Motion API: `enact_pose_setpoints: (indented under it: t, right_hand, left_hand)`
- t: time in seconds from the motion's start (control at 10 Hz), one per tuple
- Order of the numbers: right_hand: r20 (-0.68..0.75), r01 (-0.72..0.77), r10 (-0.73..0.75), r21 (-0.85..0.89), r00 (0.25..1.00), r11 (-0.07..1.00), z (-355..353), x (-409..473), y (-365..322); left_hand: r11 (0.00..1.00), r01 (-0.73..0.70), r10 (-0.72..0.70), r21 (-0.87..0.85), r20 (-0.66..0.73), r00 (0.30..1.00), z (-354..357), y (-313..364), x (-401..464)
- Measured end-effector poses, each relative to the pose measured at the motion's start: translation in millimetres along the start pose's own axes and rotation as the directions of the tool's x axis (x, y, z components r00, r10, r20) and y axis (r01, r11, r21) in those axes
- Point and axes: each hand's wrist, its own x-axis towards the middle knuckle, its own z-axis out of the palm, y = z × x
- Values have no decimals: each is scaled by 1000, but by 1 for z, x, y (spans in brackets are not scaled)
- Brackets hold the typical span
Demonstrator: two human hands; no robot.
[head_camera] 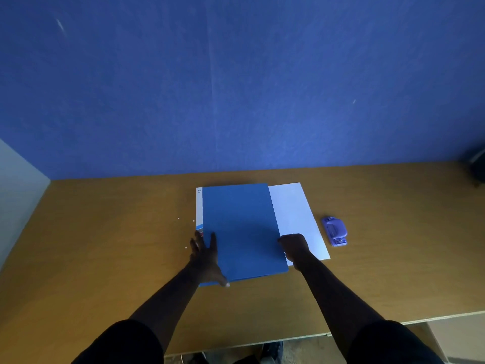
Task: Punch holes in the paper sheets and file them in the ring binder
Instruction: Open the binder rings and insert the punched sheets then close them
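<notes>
A blue ring binder (241,227) lies closed on the wooden desk (105,258), its white spine label along the left edge. My left hand (206,256) rests flat on the binder's near left corner, fingers spread. My right hand (295,245) has its fingers curled round the cover's right edge. White paper sheets (299,219) lie partly under the binder on its right side. A purple hole punch (334,231) sits on the desk to the right of the sheets, apart from both hands.
A few small white paper dots (185,247) lie on the desk left of the binder. A blue wall (236,88) rises behind the desk. The desk's front edge (341,331) runs close to my body. A dark object (476,164) stands at the far right.
</notes>
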Motion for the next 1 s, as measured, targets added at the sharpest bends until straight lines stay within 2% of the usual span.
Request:
enact_pose_setpoints:
  t: [0.1, 0.2, 0.4, 0.5, 0.6, 0.7, 0.8, 0.9, 1.0]
  right_hand:
    - [-14, -5, 5, 22, 1000, 1000, 1, -2, 1]
    - [5, -20, 20, 22, 1000, 1000, 0, -3, 2]
    - [12, -79, 78, 122, 997, 989, 1, 31, 22]
    - [10, -54, 53, 68, 999, 996, 3, 26, 16]
    - [0, 19, -19, -144, 1000, 989, 6, 30, 12]
    - [-35, 53, -67, -298, 997, 953, 8, 23, 4]
    - [-45, 44, -61, -316, 997, 948, 12, 21, -2]
    - [-53, 60, -86, -376, 995, 925, 16, 19, -4]
    - [-72, 86, -127, -416, 989, 905, 18, 19, -2]
  left_hand:
    - [992, -31, 38, 120, -53, 998, 12, -2, -3]
    - [985, -74, 88, 154, -86, 992, 15, -9, -1]
    - [971, -225, 234, 79, -144, 961, 22, -37, 2]
    - [957, -287, 290, 43, -200, 936, 29, -45, -10]
    - [952, -278, 243, -131, -236, 941, 37, -54, -17]
    - [825, -363, 216, -434, -352, 911, 42, -62, -23]
    - [587, -380, 17, -714, -459, 888, 50, -69, -30]
    - [394, -363, -263, -844, -482, 836, 49, -71, -35]
    - [179, -326, -489, -928, -371, 790, 46, -76, -33]
